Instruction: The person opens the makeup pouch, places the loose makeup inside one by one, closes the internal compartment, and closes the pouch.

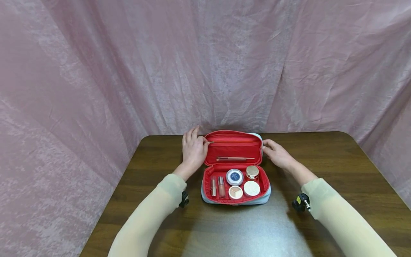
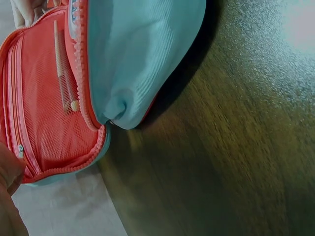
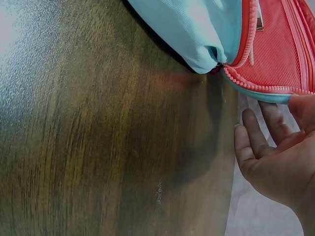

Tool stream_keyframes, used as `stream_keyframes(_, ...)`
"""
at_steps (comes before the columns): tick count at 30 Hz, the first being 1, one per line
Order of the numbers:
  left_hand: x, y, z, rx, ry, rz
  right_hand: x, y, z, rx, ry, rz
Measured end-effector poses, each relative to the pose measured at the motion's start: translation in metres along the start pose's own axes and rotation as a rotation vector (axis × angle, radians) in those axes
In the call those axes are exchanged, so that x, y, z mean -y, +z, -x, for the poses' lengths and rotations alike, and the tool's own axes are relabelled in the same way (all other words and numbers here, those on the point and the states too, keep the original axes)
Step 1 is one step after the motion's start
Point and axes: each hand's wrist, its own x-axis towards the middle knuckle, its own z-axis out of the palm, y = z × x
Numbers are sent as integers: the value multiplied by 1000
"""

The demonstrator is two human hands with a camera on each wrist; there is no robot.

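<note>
A makeup bag (image 1: 237, 202), light blue outside and red inside, stands unzipped with its lid (image 1: 231, 150) raised. At the lid's upper left corner my left hand (image 1: 194, 148) pinches the small metal zipper pull (image 2: 20, 149) of the inner pocket; the other fingers extend away from it. My right hand (image 1: 278, 155) grips the lid's right edge, thumb on the inside and fingers behind. Two slim brushes (image 1: 236, 157) lie in the lid's mesh pocket. The base holds a lipstick (image 1: 213, 187), a lip gloss tube (image 1: 221, 187) and several round compacts, one with a blue centre (image 1: 234, 177).
The bag rests on a dark wooden table (image 1: 154, 203) near its back edge. Pink velvet curtain (image 1: 240, 64) hangs right behind. Each forearm carries a small black wrist camera (image 1: 300, 202).
</note>
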Motion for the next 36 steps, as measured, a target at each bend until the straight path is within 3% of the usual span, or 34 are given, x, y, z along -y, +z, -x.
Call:
stream_keyframes(19,6,-1,3,-16,-10,-33,4,-3,2,27,37,3)
stream_keyframes(28,12,-3,1,-60,51,-93,-1,-4,-1,19,16,14)
stream_keyframes(33,14,-6,0,-48,70,-161,-1,-1,-3,33,-16,16)
stream_keyframes(36,15,-8,0,-24,57,-148,0,1,-3,27,-20,26)
